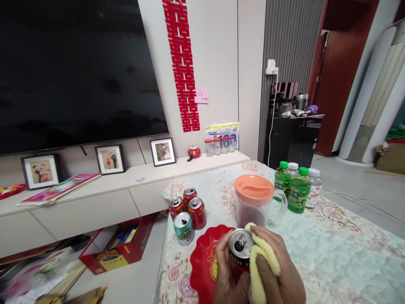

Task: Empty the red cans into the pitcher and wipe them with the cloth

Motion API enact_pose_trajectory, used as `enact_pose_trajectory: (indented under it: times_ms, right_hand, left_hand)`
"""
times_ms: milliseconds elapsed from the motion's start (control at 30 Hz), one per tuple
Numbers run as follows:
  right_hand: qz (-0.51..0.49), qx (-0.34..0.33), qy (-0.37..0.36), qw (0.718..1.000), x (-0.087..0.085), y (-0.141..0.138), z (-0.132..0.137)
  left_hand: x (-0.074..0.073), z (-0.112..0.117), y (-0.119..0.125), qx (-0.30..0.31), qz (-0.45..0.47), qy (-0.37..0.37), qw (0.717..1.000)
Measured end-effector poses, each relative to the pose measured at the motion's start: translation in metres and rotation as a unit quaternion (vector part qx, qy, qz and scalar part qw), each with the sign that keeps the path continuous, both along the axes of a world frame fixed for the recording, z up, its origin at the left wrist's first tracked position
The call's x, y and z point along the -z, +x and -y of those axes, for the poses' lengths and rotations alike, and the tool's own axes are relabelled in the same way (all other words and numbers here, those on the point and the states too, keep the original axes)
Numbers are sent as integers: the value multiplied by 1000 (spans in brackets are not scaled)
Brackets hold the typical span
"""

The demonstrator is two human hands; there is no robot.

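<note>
An opened drink can (241,244), its silver top facing up, is gripped by my left hand (226,274) above a red scalloped tray (202,264). My right hand (281,266) is closed round a folded yellow cloth (267,253) and presses it against the can's right side. Most of the can's body is hidden by my fingers and the cloth. Just behind my hands stands a clear plastic pitcher (253,213) with an orange lid (255,189). Left of the tray are three red cans (196,213) and a green-and-silver can (184,230), all upright.
Several green- and white-capped bottles (297,190) stand at the table's right side. A floral tablecloth (341,236) covers the table. Behind it, a low white cabinet (136,177) carries framed photos (163,152) and red-lidded jars (220,146). An open red box (117,249) lies on the floor at left.
</note>
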State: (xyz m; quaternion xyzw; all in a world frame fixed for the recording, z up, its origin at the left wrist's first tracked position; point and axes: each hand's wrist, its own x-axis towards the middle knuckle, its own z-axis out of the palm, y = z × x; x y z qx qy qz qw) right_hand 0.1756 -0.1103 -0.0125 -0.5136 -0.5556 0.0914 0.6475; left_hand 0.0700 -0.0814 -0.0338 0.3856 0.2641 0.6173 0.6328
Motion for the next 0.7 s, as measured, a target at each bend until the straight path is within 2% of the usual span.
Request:
enact_pose_trajectory:
  times_ms: [167, 300, 433, 533, 700]
  right_hand:
    - [-163, -45, -105, 980, -7, 9, -7]
    - [-249, -54, -132, 958, -13, -1, -17]
    - [-211, -45, -154, 964, -9, -10, -25]
    - [-172, -41, -141, 974, -1, -16, -26]
    - [-87, -30, -101, 991, 13, -22, -27]
  left_hand:
    - [-4, 3, 3, -6, 30, 16, 999]
    - [-5, 3, -1, 9, 36, 10, 999]
    - [1, -1, -8, -11, 55, -4, 998]
    - [3, -3, -10, -42, 77, -20, 996]
    - [-5, -4, -10, -89, 83, -44, 992]
